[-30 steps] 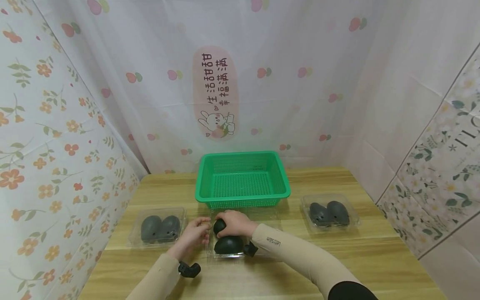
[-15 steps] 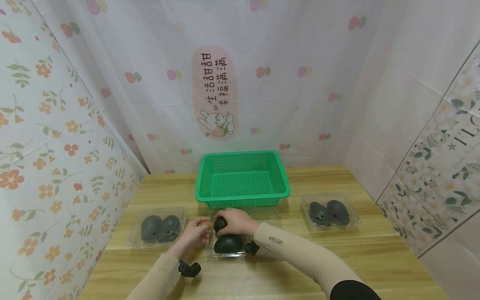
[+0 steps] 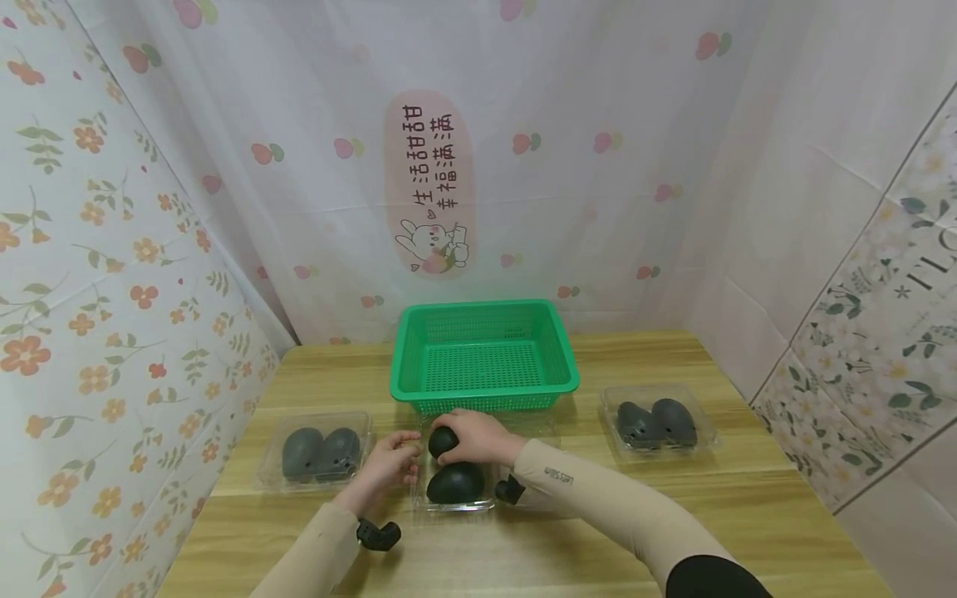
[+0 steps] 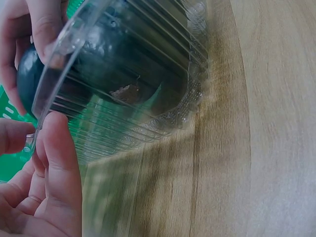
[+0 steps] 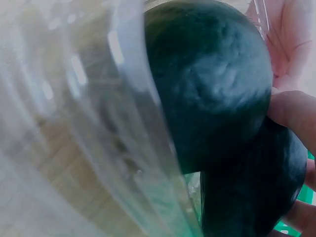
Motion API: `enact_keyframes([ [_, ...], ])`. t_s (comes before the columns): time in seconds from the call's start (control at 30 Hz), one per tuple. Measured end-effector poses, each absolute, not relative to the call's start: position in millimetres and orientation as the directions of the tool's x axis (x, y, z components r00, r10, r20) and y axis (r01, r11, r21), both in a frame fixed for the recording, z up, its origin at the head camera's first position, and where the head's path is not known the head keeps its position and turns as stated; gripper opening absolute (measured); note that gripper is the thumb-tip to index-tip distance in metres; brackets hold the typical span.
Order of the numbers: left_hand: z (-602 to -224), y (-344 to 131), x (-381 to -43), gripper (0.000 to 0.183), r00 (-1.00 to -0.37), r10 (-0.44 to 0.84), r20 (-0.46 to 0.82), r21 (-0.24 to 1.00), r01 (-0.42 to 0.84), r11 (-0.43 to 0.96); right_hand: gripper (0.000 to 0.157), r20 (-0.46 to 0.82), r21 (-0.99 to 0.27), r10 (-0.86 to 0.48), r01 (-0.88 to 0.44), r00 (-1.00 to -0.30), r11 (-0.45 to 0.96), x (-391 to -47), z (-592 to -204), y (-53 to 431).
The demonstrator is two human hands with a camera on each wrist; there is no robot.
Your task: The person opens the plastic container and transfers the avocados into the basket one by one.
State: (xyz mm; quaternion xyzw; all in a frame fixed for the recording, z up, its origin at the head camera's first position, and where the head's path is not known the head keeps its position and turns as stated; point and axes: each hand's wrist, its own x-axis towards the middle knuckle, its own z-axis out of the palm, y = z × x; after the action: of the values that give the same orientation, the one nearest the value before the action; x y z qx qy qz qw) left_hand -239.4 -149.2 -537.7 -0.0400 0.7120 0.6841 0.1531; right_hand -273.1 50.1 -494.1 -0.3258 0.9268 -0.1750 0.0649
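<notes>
In the head view, an open clear plastic clamshell box stands before me at the middle of the table. Inside its near part lies a dark green avocado, broad side up. My right hand grips a second dark avocado at the box's far end, thumb on the near side. Seen from the left wrist, my left hand pinches the box's rim between thumb and fingers. In the right wrist view, both avocados fill the middle, the nearer one beside the blurred clear plastic wall.
A green mesh basket stands just behind the box. Two more clear boxes, each with two dark avocados, sit on the wooden table, one at the left and one at the right. Printed curtains hang around the table.
The right hand has shifted slightly right and away with the avocado it grips, showing more of the near avocado. My left hand stays at the box's rim.
</notes>
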Motion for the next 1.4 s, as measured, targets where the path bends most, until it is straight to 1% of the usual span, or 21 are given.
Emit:
enact_keyframes([
  [0.43, -537.9, -149.1, -238.8, 0.039, -0.948, 0.166, -0.271, 0.963, -0.268, 0.04, 0.053, 0.029, -0.398, -0.64, -0.596, -0.768, 0.698, -271.6, -486.3, 63.0],
  [1.03, -538.9, -149.4, -239.0, 0.041, -0.949, 0.168, -0.266, 0.964, -0.262, 0.045, 0.056, 0.089, -0.42, -0.676, -0.643, -0.732, 0.641, -273.3, -471.7, 82.0],
  [1.27, -540.9, -149.6, -240.4, 0.04, -0.951, 0.165, -0.263, 0.965, -0.258, 0.053, 0.057, 0.098, -0.388, -0.675, -0.653, -0.731, 0.651, -274.9, -463.0, 90.9],
  [1.4, -544.2, -149.9, -242.1, 0.04, -0.953, 0.164, -0.256, 0.967, -0.25, 0.055, 0.058, 0.086, -0.406, -0.67, -0.64, -0.737, 0.652, -275.4, -457.5, 95.6],
])
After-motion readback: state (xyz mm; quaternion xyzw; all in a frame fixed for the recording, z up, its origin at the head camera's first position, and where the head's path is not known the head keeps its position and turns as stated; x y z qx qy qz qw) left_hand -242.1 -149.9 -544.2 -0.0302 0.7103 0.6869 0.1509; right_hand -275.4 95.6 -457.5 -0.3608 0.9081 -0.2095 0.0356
